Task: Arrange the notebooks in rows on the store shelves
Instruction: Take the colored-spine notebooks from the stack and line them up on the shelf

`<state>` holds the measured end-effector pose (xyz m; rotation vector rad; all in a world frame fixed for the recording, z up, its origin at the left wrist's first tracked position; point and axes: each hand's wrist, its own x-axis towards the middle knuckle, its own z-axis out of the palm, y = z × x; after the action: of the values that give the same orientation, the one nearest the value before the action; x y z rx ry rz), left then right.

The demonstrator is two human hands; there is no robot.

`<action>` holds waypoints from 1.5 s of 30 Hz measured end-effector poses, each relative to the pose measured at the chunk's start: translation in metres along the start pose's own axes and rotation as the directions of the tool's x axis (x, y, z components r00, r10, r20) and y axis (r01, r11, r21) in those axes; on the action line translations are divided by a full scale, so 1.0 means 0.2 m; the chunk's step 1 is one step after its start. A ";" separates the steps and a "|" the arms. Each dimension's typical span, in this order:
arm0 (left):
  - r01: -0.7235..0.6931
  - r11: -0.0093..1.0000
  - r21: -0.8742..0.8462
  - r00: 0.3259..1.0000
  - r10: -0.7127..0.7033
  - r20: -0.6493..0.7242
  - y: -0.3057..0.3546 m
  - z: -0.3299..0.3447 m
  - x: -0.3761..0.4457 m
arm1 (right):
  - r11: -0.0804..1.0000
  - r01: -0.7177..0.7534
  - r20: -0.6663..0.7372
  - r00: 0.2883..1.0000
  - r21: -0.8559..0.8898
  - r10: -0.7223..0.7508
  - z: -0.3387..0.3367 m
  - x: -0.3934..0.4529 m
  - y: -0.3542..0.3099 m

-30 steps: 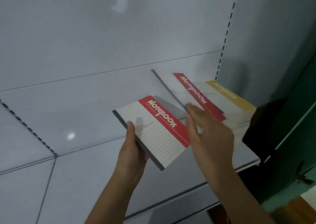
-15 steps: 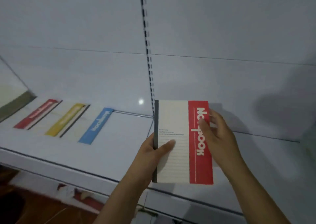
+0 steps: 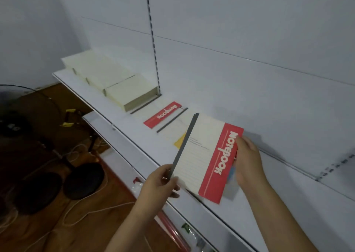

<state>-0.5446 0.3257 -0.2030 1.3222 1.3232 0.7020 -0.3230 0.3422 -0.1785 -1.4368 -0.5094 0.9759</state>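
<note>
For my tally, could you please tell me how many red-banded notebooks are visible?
2: one held above the shelf, one lying flat behind it. Others may be hidden underneath.

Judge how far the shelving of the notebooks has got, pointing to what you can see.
Done: cream stacks sit in a row at the shelf's far end, with a red-banded notebook and a yellow-banded one lying flat beside them. In hand: the left hand and right hand hold another red notebook above the shelf. Left: setting it down; the shelf beyond looks bare.
</note>
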 end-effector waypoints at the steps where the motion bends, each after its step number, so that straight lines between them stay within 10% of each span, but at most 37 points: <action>1: -0.020 0.999 0.039 0.999 0.021 -0.032 -0.01 -0.09 0.05 | 0.999 -0.006 0.029 1.000 -0.033 0.007 0.09 0.03 0.02; 12: -0.171 0.795 0.582 0.976 0.218 -0.012 -0.04 -0.76 0.66 | 0.975 -0.061 0.151 0.984 -0.212 0.095 0.77 0.38 0.04; 33: -0.372 0.335 0.865 0.927 0.187 0.326 -0.08 -1.03 1.65 | 0.913 -0.408 0.118 0.906 -0.010 0.406 1.41 0.92 0.06; 45: -0.464 0.443 0.767 0.886 0.223 0.408 -0.03 -1.06 1.48 | 0.973 -0.136 -0.117 0.986 -0.188 0.115 1.50 0.72 -0.03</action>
<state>-0.6822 0.6604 -0.2387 2.4739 1.2088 0.0528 -0.4842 0.6327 -0.1721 -1.7050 -0.4503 0.9641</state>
